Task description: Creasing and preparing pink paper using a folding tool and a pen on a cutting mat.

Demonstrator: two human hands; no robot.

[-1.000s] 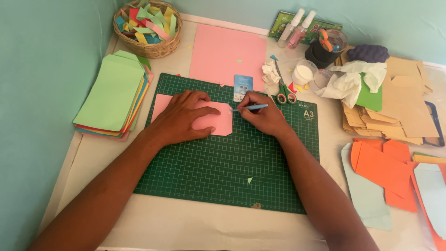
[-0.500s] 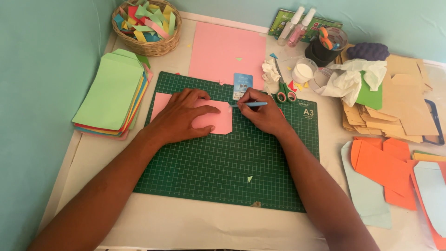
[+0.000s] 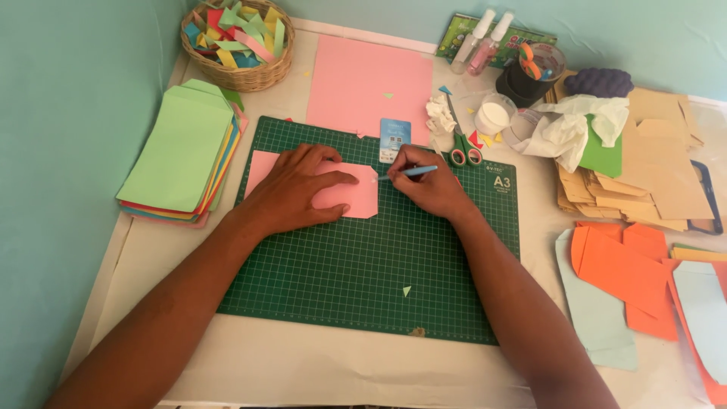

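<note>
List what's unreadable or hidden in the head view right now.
- Pink paper piece: its middle is covered by the left hand.
- Tip of the blue craft knife: too small to tell whether it touches the paper; the right hand hides its back end.
- Orange paper stack: its far side is cut off by the right frame edge.

We see left grip [image 3: 291, 191] hiding pink paper [image 3: 356, 198] middle; knife [image 3: 409, 172] tip too small; orange sheets [image 3: 700, 333] cut at 3 o'clock.
</note>
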